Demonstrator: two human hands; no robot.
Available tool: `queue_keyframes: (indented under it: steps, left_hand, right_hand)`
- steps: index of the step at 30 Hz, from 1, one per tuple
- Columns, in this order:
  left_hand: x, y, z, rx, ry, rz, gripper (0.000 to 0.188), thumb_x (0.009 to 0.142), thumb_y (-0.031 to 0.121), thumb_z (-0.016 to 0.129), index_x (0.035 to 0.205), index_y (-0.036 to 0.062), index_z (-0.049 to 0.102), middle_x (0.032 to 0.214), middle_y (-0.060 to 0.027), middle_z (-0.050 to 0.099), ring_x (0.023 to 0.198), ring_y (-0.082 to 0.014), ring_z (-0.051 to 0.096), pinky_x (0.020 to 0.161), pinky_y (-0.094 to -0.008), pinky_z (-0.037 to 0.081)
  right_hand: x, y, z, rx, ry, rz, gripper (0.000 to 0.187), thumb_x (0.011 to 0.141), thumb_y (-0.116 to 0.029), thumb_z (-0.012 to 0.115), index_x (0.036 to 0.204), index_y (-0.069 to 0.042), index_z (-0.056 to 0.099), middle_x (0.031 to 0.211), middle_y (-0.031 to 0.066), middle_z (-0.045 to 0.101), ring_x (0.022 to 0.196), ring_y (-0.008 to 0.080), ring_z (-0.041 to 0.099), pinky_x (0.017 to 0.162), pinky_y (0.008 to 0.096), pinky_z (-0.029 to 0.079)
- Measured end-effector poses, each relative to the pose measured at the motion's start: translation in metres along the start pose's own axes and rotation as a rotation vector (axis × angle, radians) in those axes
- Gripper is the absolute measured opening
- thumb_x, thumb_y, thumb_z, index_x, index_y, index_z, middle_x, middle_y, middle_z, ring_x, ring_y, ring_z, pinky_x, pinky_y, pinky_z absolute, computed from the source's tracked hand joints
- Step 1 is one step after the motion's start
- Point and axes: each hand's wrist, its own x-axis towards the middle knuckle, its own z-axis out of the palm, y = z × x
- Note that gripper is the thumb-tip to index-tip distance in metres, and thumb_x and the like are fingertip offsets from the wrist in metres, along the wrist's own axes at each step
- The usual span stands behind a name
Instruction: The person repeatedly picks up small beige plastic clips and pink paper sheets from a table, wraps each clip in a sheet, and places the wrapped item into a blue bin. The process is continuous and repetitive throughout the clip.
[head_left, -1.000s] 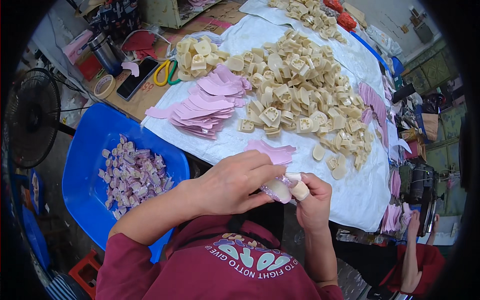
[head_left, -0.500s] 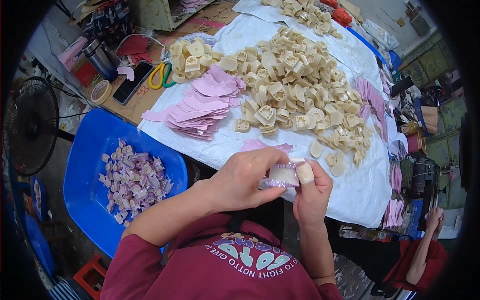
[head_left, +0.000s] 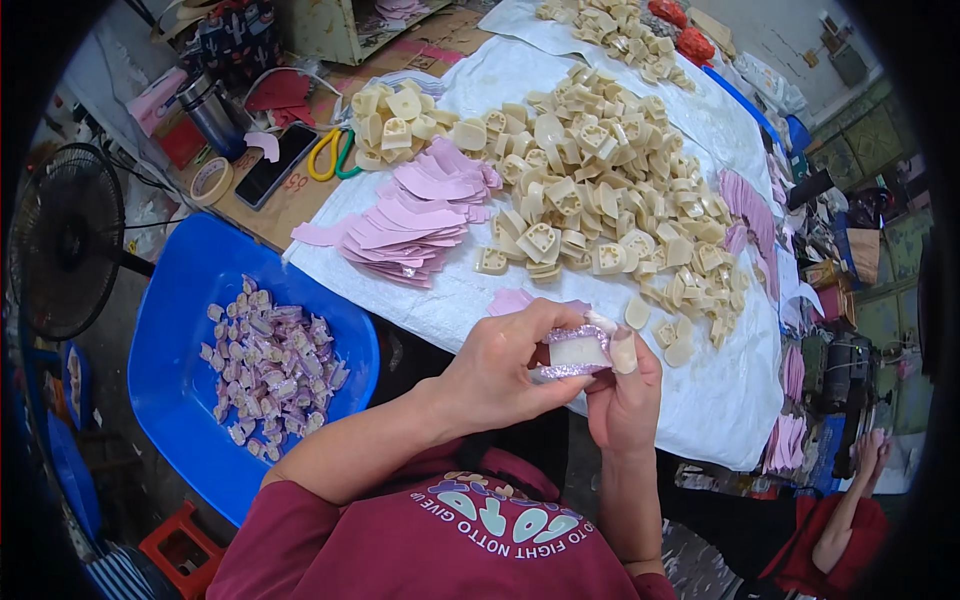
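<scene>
Between my hands, over the near edge of the table, is a shoe heel [head_left: 578,350] with a whitish face and glittery pink-lilac material round its edges. My left hand [head_left: 500,355] pinches it from the left, thumb below and fingers above. My right hand [head_left: 625,405] grips its right end, with a pale covering on the thumb; the other fingers are partly hidden behind the heel. Just beyond my hands lies a loose pink piece [head_left: 510,301]. Farther off, a fanned stack of pink cut pieces [head_left: 415,220] rests beside a large pile of bare cream heels [head_left: 600,150].
A blue tub [head_left: 160,330] at the left holds several pink-covered heels [head_left: 270,360]. Scissors [head_left: 325,155], a phone [head_left: 275,168], a tape roll [head_left: 210,182] and a flask [head_left: 212,115] lie at the back left. A fan [head_left: 70,240] stands far left; another person [head_left: 835,530] works at right.
The heel has turned slightly in my hands, showing more of its whitish face. My right thumb has shifted along its right end. The whole view has moved a little.
</scene>
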Motion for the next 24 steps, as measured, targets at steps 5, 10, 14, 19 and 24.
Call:
queue_keyframes:
  steps: [5,10,14,19,24]
  left_hand:
    - [-0.009,-0.005,0.019,0.178,0.113,0.035,0.049,0.07,0.013,0.082,0.109,-0.0002,0.055,0.087,-0.011,0.064,0.066,-0.0161,0.065,0.055,-0.0268,0.051]
    - [-0.005,-0.004,0.02,0.1,0.131,0.036,0.049,0.07,0.013,0.081,0.109,-0.0005,0.055,0.086,-0.0114,0.064,0.064,-0.017,0.066,0.055,-0.027,0.052]
    - [-0.008,-0.005,0.029,0.15,0.168,0.006,0.047,0.071,0.012,0.081,0.108,-0.0003,0.054,0.084,-0.011,0.064,0.065,-0.0172,0.067,0.056,-0.0271,0.054]
    - [-0.003,-0.002,0.023,0.089,0.163,-0.066,0.044,0.073,0.011,0.08,0.107,-0.0006,0.054,0.084,-0.0116,0.065,0.068,-0.0181,0.068,0.057,-0.0278,0.055]
    - [-0.005,-0.004,0.029,0.097,0.15,-0.057,0.045,0.073,0.01,0.079,0.108,-0.0003,0.054,0.088,-0.0117,0.065,0.07,-0.0182,0.069,0.059,-0.0273,0.055]
  right_hand:
    - [0.002,0.022,-0.011,-0.4,0.067,-0.227,0.026,0.098,-0.019,0.053,0.11,0.002,0.062,0.095,0.0032,0.064,0.083,0.0095,0.06,0.074,0.0243,0.049]
    - [0.001,0.003,0.001,-0.072,0.038,-0.009,0.027,0.099,-0.018,0.049,0.112,0.003,0.061,0.094,0.0025,0.064,0.084,0.0078,0.058,0.074,0.0234,0.047]
    - [0.004,0.009,-0.007,-0.359,0.028,-0.139,0.028,0.099,-0.015,0.047,0.116,0.003,0.059,0.095,0.0016,0.062,0.088,0.0068,0.055,0.076,0.0221,0.045]
    - [0.002,0.011,-0.003,-0.297,0.057,-0.089,0.028,0.1,-0.019,0.047,0.112,0.003,0.059,0.096,0.0028,0.062,0.084,0.0077,0.056,0.072,0.0232,0.046]
    - [0.002,0.013,-0.008,-0.392,0.022,-0.181,0.029,0.1,-0.021,0.048,0.114,0.002,0.059,0.096,0.0029,0.062,0.085,0.0072,0.056,0.074,0.0238,0.046]
